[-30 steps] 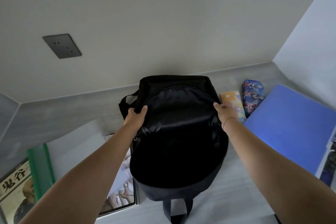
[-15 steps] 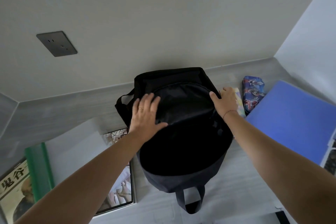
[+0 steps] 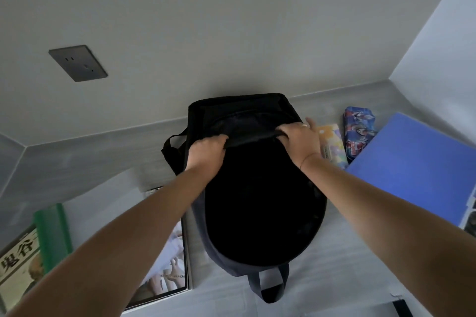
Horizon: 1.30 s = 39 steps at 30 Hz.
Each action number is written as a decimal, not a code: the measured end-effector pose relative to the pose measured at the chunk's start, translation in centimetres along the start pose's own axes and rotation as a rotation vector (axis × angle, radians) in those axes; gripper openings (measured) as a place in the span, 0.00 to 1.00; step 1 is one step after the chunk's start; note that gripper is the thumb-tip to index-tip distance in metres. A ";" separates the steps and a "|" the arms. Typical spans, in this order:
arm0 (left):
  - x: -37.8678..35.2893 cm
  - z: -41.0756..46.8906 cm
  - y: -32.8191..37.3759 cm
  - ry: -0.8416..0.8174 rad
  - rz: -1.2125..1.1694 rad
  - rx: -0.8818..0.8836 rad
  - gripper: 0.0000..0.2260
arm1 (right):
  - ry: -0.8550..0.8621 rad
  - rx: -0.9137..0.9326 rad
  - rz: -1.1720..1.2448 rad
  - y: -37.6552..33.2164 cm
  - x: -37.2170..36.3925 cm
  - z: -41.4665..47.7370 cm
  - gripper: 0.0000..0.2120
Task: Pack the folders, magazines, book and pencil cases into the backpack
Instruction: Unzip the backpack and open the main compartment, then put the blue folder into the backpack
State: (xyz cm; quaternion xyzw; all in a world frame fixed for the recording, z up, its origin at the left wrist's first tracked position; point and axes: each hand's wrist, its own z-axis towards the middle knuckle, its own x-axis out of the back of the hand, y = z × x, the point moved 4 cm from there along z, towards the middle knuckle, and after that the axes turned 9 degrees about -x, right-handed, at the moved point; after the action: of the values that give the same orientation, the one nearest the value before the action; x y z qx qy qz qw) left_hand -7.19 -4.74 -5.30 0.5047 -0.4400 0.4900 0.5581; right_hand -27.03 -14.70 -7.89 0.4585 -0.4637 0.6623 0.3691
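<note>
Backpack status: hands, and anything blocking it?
Left hand, right hand grip top fabric edge of black backpack. Contents not visible. Pastel pencil case, blue folder lie right of it, nothing blocking.

backpack [image 3: 257, 213]: black matt cloth. blue folder [image 3: 417, 170]: smooth plastic, faint sheen. green folder [image 3: 51, 229]: glossy plastic. magazine [image 3: 170, 265]: glossy paper cover. blue pencil case [image 3: 358, 131]: shiny printed surface. table [image 3: 347, 278]: grey, matt.

Bare forearms [image 3: 134, 234], thin bracelet [image 3: 309, 157] at right wrist, ring [image 3: 304, 125] on right hand [image 3: 300, 140]
</note>
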 end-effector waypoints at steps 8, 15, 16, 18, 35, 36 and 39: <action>-0.5 2.5 -0.1 -0.306 -0.291 0.096 0.18 | -0.288 -0.103 0.226 0.6 -0.4 -1.5 0.21; -1.2 3.9 10.6 -0.299 -0.310 -0.238 0.30 | 0.029 -0.470 0.702 10.5 4.9 -5.0 0.27; -1.2 4.2 12.4 -0.237 -0.360 -0.280 0.26 | 0.150 -0.619 0.727 13.4 5.5 -5.9 0.24; -2.0 5.2 16.9 -0.218 -0.476 -0.311 0.22 | 0.294 -0.889 0.724 19.8 6.6 -8.4 0.24; -15.2 13.9 32.0 -0.538 -0.722 0.013 0.19 | 0.226 -1.327 0.918 36.8 2.5 -15.1 0.12; -15.6 14.2 32.2 -0.529 -0.767 0.063 0.18 | 0.236 -1.325 0.943 37.0 2.5 -15.0 0.09; -16.7 15.0 32.6 -0.532 -0.937 0.220 0.17 | 0.288 -1.333 1.064 37.6 2.9 -14.7 0.09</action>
State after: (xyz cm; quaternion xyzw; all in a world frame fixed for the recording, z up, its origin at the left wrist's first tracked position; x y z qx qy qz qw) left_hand -41.66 -21.01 -15.91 0.8084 -0.2402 0.0876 0.5302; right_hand -66.16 -11.74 -17.72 -0.2200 -0.8571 0.3885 0.2568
